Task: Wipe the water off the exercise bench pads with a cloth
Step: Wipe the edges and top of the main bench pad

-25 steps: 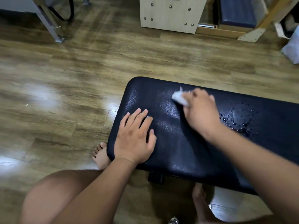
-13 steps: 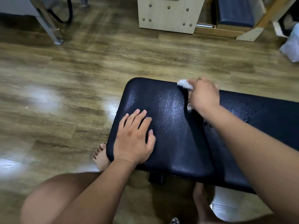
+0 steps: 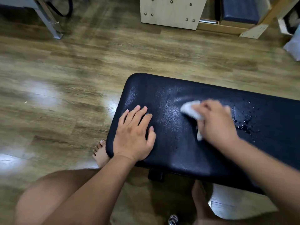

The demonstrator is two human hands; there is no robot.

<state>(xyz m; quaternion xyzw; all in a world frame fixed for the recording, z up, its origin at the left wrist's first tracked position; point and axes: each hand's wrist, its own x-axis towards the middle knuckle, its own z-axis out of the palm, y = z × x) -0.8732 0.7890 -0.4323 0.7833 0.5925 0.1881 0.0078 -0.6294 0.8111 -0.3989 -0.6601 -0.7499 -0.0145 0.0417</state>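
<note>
A black padded bench pad (image 3: 175, 148) fills the lower right of the head view. My left hand (image 3: 134, 135) lies flat on its left end, fingers spread. My right hand (image 3: 215, 122) grips a small white cloth (image 3: 190, 109) and presses it on the middle of the pad; the hand is blurred with motion. Water droplets (image 3: 246, 125) bead on the pad just right of that hand. The pad's left part shows a thin wet sheen.
Wooden floor (image 3: 68, 82) surrounds the bench. A pale wooden box (image 3: 172, 12) and another dark padded piece (image 3: 241, 10) stand at the back. A grey metal leg (image 3: 50, 21) is at back left. My bare feet (image 3: 100, 153) are by the bench.
My right hand with the cloth went from mid-pad to the far edge, then came back toward me to the middle. The left hand has stayed put.
</note>
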